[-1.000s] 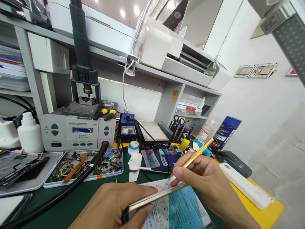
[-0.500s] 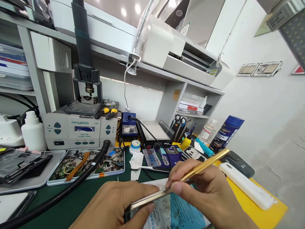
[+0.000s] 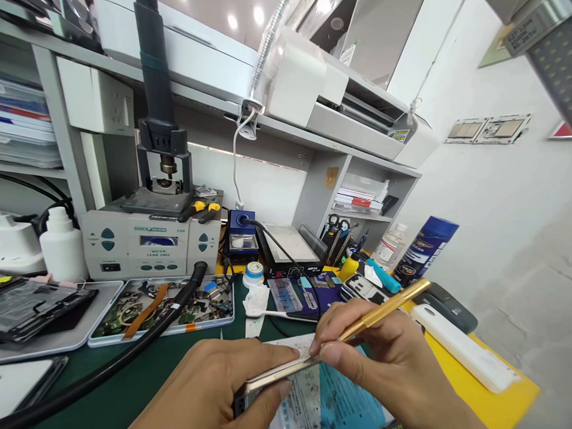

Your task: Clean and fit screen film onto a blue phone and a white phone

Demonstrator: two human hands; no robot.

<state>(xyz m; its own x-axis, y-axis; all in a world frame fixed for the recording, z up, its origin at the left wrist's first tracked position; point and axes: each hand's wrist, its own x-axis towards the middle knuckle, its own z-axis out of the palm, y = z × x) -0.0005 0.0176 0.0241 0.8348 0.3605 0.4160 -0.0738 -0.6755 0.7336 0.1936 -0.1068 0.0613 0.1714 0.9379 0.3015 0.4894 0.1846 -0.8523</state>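
My left hand (image 3: 219, 381) is closed around the end of a slim phone (image 3: 273, 378), thumb below and fingers above. The phone is tilted edge-on, its pale metal side facing me. In my right hand (image 3: 384, 362), a gold pen-shaped tool (image 3: 390, 306) is pinched between thumb and fingers. It slants down to the left, its working end at the phone's far edge. My fingers hide the tip, so its kind cannot be made out. Under both hands lies a printed blue and white sheet (image 3: 349, 398).
A tray of circuit boards (image 3: 116, 318) stands left, with a black hose (image 3: 121, 353) crossing it. Behind it is a grey rework station (image 3: 125, 246). A white-handled brush (image 3: 273, 314) and solder paste jar (image 3: 253, 273) lie ahead. A blue spray can (image 3: 425, 247) stands right.
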